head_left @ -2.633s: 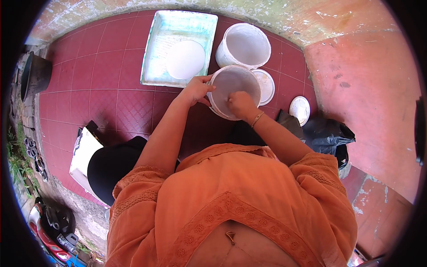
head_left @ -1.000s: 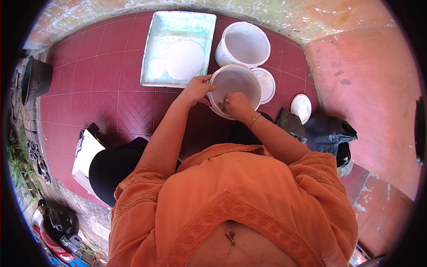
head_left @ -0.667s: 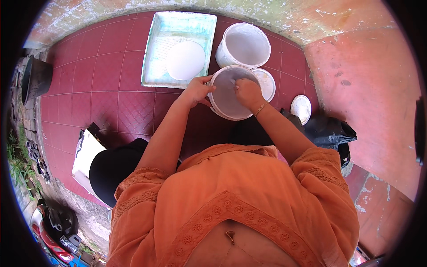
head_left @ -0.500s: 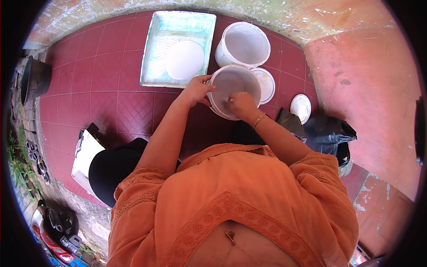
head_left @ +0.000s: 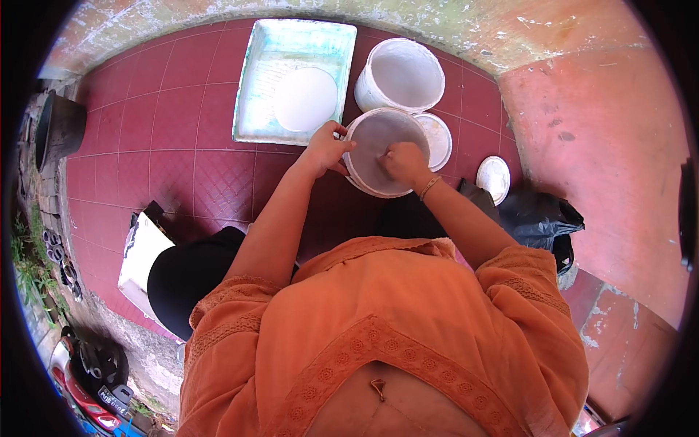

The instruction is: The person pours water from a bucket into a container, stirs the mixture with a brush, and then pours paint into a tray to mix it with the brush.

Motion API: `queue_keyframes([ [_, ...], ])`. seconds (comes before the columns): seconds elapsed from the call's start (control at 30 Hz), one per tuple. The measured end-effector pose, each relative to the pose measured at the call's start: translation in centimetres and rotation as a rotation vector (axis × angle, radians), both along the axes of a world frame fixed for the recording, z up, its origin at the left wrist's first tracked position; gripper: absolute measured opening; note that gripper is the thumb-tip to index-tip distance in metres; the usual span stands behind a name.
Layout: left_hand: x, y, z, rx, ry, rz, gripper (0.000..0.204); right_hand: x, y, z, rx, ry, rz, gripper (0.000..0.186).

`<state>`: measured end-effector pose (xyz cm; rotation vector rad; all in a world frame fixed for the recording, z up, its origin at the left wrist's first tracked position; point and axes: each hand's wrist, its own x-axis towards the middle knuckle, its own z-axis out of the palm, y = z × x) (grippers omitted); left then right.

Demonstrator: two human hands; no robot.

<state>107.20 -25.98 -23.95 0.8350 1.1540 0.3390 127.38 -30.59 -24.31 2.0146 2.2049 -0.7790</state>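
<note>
A white plastic bucket [head_left: 362,142] stands in front of me, its inside coated whitish grey. My left hand [head_left: 328,151] holds its left rim, thumb over the edge and fingers around the outside. Inside the bucket, my right hand [head_left: 405,165] is closed like a fist over something I cannot make out. Just behind is a second white bucket [head_left: 366,95], with a round white lid [head_left: 440,142] on the floor beside it. To the left lies a pale, paint-stained tray [head_left: 258,95] holding a flat white round shape [head_left: 306,99].
Another white lid [head_left: 494,180] and a black plastic bag [head_left: 535,218] lie at my right, near the pink wall [head_left: 597,131]. A dark container [head_left: 62,131] stands at the far left edge of the red tiled floor [head_left: 171,124].
My right hand has shifted slightly to the right inside the bucket. My left hand keeps its hold on the rim. The whole view has drifted a little.
</note>
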Motion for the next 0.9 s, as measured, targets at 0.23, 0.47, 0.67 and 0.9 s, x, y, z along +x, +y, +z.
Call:
queue_keyframes([
  [0.23, -0.2, 0.1, -0.3, 0.018, 0.007, -0.008, 0.040, -2.5, 0.3, -1.1, 0.214, 0.427, -0.122, 0.019],
  [0.47, -0.3, 0.1, -0.4, -0.022, -0.061, 0.006, 0.036, -1.8, 2.4, -1.6, 0.387, 0.295, -0.074, 0.016],
  [0.67, -0.2, -0.2, -0.1, -0.001, -0.055, 0.039, 0.034, -3.1, 0.9, -1.1, 0.090, 0.313, 0.093, 0.015],
  [0.9, -0.3, 0.0, -0.1, -0.027, -0.080, 0.017, 0.036, 0.7, -0.3, 0.6, -0.153, 0.119, 0.212, 0.016],
])
